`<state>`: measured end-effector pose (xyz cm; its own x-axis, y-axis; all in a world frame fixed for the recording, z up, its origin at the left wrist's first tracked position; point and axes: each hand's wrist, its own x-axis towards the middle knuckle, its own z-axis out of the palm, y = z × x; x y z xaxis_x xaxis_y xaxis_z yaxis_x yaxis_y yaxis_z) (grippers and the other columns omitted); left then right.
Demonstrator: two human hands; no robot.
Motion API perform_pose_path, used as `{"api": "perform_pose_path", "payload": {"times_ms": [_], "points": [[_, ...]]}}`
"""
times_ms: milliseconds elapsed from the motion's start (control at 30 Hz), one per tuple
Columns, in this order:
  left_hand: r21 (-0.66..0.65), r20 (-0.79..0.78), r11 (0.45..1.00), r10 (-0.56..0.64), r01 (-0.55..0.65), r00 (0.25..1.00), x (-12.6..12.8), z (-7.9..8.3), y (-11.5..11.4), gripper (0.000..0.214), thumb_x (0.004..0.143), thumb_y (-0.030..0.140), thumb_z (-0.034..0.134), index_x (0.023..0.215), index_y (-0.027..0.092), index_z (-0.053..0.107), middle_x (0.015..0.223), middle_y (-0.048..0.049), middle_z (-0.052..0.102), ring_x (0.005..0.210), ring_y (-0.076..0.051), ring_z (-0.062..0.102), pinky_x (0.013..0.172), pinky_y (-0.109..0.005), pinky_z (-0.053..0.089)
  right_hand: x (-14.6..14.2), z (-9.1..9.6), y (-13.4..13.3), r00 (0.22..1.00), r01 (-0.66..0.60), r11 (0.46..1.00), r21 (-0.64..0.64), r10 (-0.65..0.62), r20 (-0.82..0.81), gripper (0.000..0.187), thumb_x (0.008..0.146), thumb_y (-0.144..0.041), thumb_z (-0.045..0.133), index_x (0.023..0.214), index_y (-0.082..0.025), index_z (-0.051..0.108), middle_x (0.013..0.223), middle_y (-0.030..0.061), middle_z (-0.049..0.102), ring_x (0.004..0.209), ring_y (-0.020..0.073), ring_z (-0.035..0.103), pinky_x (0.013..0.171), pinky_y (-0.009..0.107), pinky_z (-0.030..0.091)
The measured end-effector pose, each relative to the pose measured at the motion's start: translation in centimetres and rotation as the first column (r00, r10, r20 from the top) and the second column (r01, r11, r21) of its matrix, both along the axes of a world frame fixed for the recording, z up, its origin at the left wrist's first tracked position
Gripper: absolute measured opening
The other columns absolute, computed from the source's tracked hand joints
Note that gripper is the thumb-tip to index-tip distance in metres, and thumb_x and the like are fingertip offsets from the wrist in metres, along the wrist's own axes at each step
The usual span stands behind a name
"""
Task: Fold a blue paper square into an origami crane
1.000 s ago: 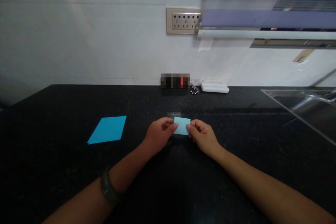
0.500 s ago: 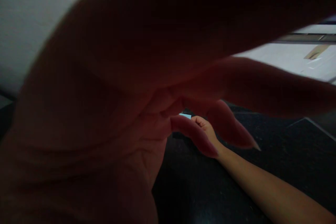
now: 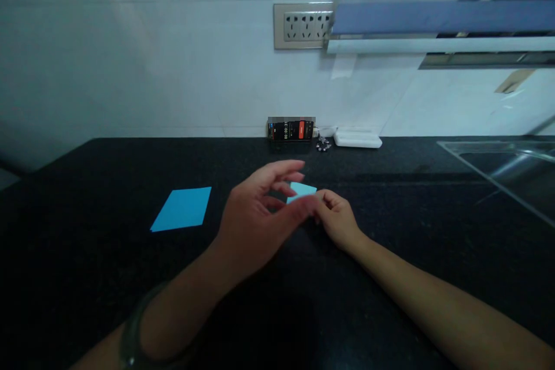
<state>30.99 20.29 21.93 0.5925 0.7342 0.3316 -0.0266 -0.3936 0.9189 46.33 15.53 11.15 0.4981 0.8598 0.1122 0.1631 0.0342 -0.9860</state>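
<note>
My left hand (image 3: 260,214) is over the dark countertop with its fingers apart and curved, and nothing shows between them. A bangle (image 3: 132,329) circles that wrist. Just beyond its thumb, my right hand (image 3: 338,219) pinches the edge of a light blue sheet of paper (image 3: 302,189). Part of that sheet is hidden behind the left thumb and fingers. Farther left, blue square paper (image 3: 184,208) lies flat on the counter, apart from both hands.
A phone (image 3: 291,130) showing a timer leans at the wall, beside a white flat object (image 3: 358,138) and a small beaded item (image 3: 322,143). A sink (image 3: 511,167) lies right. Above are a socket panel (image 3: 303,26) and a blue blind (image 3: 442,11).
My left hand has moved away from in front of the camera, down toward the counter and my right hand. The right hand stays almost where it was, with the light blue paper.
</note>
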Motion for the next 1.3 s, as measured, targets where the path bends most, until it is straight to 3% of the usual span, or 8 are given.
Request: {"api": "perform_pose_path", "payload": {"times_ms": [67,100,167,233,367,767,1067,1300], "points": [[-0.078,-0.132,0.98,0.171,-0.183,0.976,1.0,-3.6,2.6,0.052,0.064,0.039,0.062,0.11,0.017,0.049,0.099,-0.0086,0.056,0.072,-0.014,0.055,0.057,-0.025,0.046,0.0,0.0,0.1,0.999,0.001,1.0,0.018,0.0,-0.052,0.022,0.075,-0.036,0.05,0.064,-0.018,0.047,0.05,-0.004,0.046,0.042,0.0073,0.039,0.042,0.021,0.029],[-0.165,-0.203,0.968,0.155,-0.19,0.967,1.4,-5.1,3.5,0.057,0.066,0.041,0.06,0.114,0.015,0.045,0.099,-0.0102,0.056,0.071,-0.014,0.055,0.054,-0.025,0.046,-0.1,0.0,0.1,0.997,-0.011,1.0,0.026,0.013,-0.075,0.022,0.075,-0.036,0.05,0.064,-0.017,0.046,0.051,-0.004,0.048,0.042,0.007,0.039,0.043,0.021,0.029],[-0.362,-0.264,0.928,-0.014,-0.085,0.964,1.9,-7.2,4.7,0.056,0.069,0.044,0.054,0.115,0.013,0.043,0.093,-0.0102,0.057,0.07,-0.015,0.055,0.051,-0.024,0.045,-0.1,-0.1,0.1,0.992,-0.046,0.998,0.034,0.05,-0.113,0.022,0.075,-0.036,0.051,0.065,-0.017,0.047,0.054,-0.0034,0.051,0.043,0.0068,0.041,0.044,0.021,0.031],[-0.447,-0.239,0.89,-0.211,0.085,0.948,2.1,-8.2,5.0,0.042,0.072,0.044,0.05,0.101,0.013,0.052,0.084,-0.0081,0.059,0.066,-0.013,0.054,0.051,-0.022,0.043,-0.1,-0.2,0.1,0.988,-0.085,0.996,0.025,0.088,-0.129,0.021,0.075,-0.036,0.051,0.066,-0.017,0.047,0.056,-0.0027,0.053,0.044,0.007,0.043,0.045,0.021,0.032],[-0.407,-0.263,0.906,-0.236,0.114,0.936,2.0,-8.4,4.7,0.03,0.073,0.04,0.049,0.074,0.011,0.057,0.066,-0.0037,0.058,0.055,-0.009,0.05,0.051,-0.021,0.039,-0.2,-0.2,0.2,0.987,-0.109,0.994,0.017,0.11,-0.12,0.021,0.074,-0.036,0.052,0.066,-0.017,0.048,0.057,-0.0026,0.053,0.044,0.0067,0.043,0.044,0.021,0.032],[-0.334,-0.227,0.942,-0.117,0.036,0.967,2.1,-8.9,5.0,0.03,0.07,0.042,0.053,0.071,0.012,0.057,0.06,-0.0003,0.055,0.052,-0.008,0.047,0.049,-0.02,0.037,-0.1,0.2,0.1,0.987,-0.09,0.996,0.0,0.089,-0.136,0.017,0.073,-0.033,0.054,0.069,-0.016,0.053,0.052,-0.0048,0.048,0.041,0.0057,0.038,0.041,0.02,0.027],[-0.505,-0.163,0.842,-0.312,0.192,0.936,2.0,-8.3,4.3,0.025,0.073,0.032,0.052,0.085,0.012,0.058,0.082,-0.0079,0.062,0.068,-0.012,0.056,0.06,-0.025,0.044,-0.1,-0.2,0.2,0.953,-0.07,0.992,0.107,0.098,-0.287,0.018,0.077,-0.033,0.051,0.072,-0.016,0.051,0.057,-0.0025,0.053,0.04,0.0057,0.038,0.041,0.02,0.029],[-0.506,-0.109,0.829,-0.337,0.239,0.935,1.8,-8.6,4.4,0.027,0.077,0.034,0.047,0.086,0.012,0.059,0.085,-0.0095,0.063,0.07,-0.013,0.057,0.06,-0.025,0.044,-0.3,-0.2,0.0,0.943,-0.107,0.989,0.098,0.132,-0.306,0.021,0.077,-0.035,0.05,0.07,-0.015,0.052,0.059,-0.0006,0.054,0.042,0.006,0.038,0.043,0.021,0.032]]}}
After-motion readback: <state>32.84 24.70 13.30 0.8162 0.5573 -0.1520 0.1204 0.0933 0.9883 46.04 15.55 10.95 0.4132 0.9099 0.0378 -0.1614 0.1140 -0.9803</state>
